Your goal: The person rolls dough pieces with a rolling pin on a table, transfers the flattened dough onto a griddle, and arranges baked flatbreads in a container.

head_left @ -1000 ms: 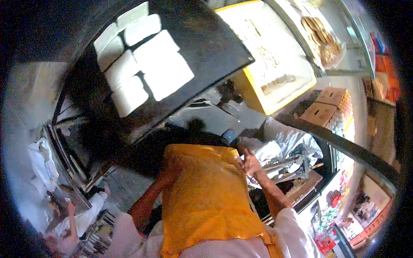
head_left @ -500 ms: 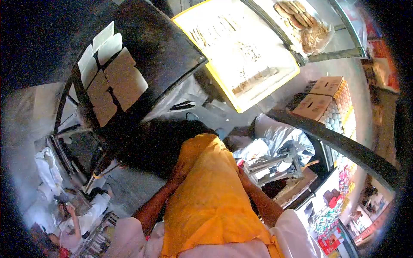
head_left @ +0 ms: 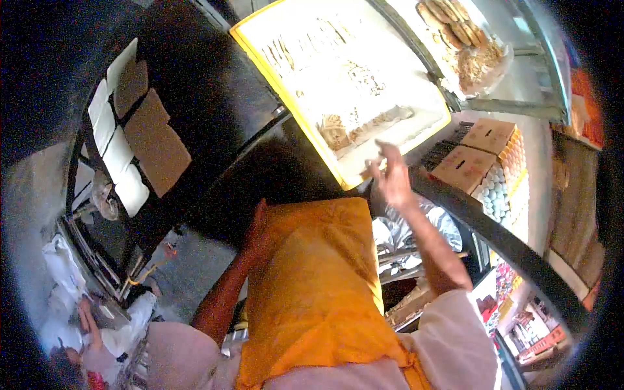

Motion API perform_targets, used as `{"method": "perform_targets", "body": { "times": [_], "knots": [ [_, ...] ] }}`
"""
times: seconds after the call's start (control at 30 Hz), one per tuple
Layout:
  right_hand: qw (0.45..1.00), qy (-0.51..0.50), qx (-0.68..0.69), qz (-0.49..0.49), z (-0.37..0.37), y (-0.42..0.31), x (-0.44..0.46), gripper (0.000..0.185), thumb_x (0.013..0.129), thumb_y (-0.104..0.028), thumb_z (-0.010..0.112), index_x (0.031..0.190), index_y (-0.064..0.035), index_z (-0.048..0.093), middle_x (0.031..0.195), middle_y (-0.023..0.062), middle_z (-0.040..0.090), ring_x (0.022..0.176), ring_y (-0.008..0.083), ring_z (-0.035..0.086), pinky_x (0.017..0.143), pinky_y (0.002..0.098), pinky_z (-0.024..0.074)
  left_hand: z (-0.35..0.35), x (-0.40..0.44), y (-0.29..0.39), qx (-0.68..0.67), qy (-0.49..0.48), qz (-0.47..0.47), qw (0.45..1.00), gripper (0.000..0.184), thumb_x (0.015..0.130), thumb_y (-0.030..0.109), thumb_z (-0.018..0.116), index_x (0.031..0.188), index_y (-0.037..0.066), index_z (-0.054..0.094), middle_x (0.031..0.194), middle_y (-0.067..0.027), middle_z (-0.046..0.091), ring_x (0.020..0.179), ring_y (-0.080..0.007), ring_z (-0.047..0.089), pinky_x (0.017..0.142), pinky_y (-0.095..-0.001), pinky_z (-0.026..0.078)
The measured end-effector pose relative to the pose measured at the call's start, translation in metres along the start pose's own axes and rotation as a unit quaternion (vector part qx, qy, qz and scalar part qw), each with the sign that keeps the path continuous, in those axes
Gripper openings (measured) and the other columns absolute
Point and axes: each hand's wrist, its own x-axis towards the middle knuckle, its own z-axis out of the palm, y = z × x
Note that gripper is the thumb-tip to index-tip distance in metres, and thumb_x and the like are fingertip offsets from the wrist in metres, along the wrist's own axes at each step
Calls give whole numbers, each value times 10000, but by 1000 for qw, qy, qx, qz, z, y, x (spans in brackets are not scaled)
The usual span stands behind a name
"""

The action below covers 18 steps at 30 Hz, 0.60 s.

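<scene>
My right hand (head_left: 393,182) is raised near the front corner of a bright white tray with a yellow rim (head_left: 292,107). Its fingers are apart and nothing is in them. Inside the tray, a pale elongated piece (head_left: 380,123) lies near the front side, with small dark bits and thin strips behind it; glare hides detail. Down at the left edge of my orange apron (head_left: 312,279) is my left hand (head_left: 258,224), in shade, fingers stretched out, with no held thing visible. The dark surface to its left bears flat rectangular brown and white pieces (head_left: 157,146).
Round flat breads (head_left: 452,26) sit beside a clear bag (head_left: 484,68) at upper right. Cartons (head_left: 465,166) and stacked eggs (head_left: 495,195) stand on the right, behind a dark curved bar (head_left: 500,227). Another person (head_left: 91,344) is at lower left.
My right hand has risen from beside the apron to the tray's front corner, its fingers now spread. My left hand has shifted slightly up and left. The view has turned a little.
</scene>
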Motion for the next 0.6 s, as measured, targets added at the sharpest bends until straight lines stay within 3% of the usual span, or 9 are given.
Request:
{"method": "perform_targets", "body": {
  "times": [0.07,0.1,0.13,0.17,0.2,0.27,0.3,0.4,0.6],
  "knots": [
    [990,-18,-124,-63,1,51,67,626,968,-300,698,1467,-10,456,1358,275,550,1219,408,614,1042,503,533,27,24,50,-53,29,-16,998,572,1051,303,581,1539,57,412,1587,-184,426,1468,-331,403,1207,-446,329],
    [981,-31,-182,-53,5,75,100,657,941,-259,731,1478,-13,443,1380,277,544,1237,422,596,1069,481,515,45,44,57,-47,84,73,993,535,1041,268,596,1510,59,443,1560,-193,456,1446,-339,435,1195,-448,348],
    [982,-36,-158,-97,6,100,129,680,931,-237,744,1493,-20,428,1397,286,536,1261,433,573,1088,483,492,64,59,62,-38,139,163,976,500,1031,234,611,1480,61,475,1534,-203,487,1424,-347,466,1183,-450,367],
    [980,-68,-180,-47,12,120,165,739,917,-272,760,1514,-22,401,1406,305,527,1275,444,560,1089,495,482,74,60,89,-40,150,154,976,500,1031,234,611,1480,61,475,1534,-203,487,1424,-347,466,1183,-450,367],
    [967,-22,-205,-146,23,172,202,821,888,-310,793,1532,-19,375,1388,329,527,1277,459,556,1085,517,477,77,47,137,30,111,196,974,460,1027,219,610,1444,56,502,1478,-201,530,1386,-343,503,1162,-443,392],
    [986,-59,-158,8,28,170,235,921,848,-346,833,1551,-11,340,1387,339,523,1268,472,557,1063,518,487,114,56,161,102,65,216,969,421,1024,203,609,1408,50,529,1422,-199,573,1348,-338,540,1142,-436,417],
    [986,-60,-153,-4,32,184,251,961,834,-365,846,1559,-11,323,1397,341,513,1265,476,556,1057,523,489,143,73,152,30,74,287,954,395,1021,185,609,1386,51,542,1372,-185,597,1304,-329,567,1122,-427,436],
    [973,-49,-227,1,48,237,300,1090,802,-498,849,1580,1,271,1455,319,469,1326,468,505,1084,535,461,174,91,155,-89,21,233,968,359,1009,138,617,1353,48,570,1274,-159,630,1202,-318,613,1078,-408,474],
    [943,20,-332,26,104,263,342,1209,747,-644,832,1585,-12,231,1441,285,484,1331,433,498,1116,526,424,222,163,179,-48,68,263,961,300,983,130,652,1257,16,610,1185,-171,657,1105,-310,659,989,-407,523]
  ]
}}
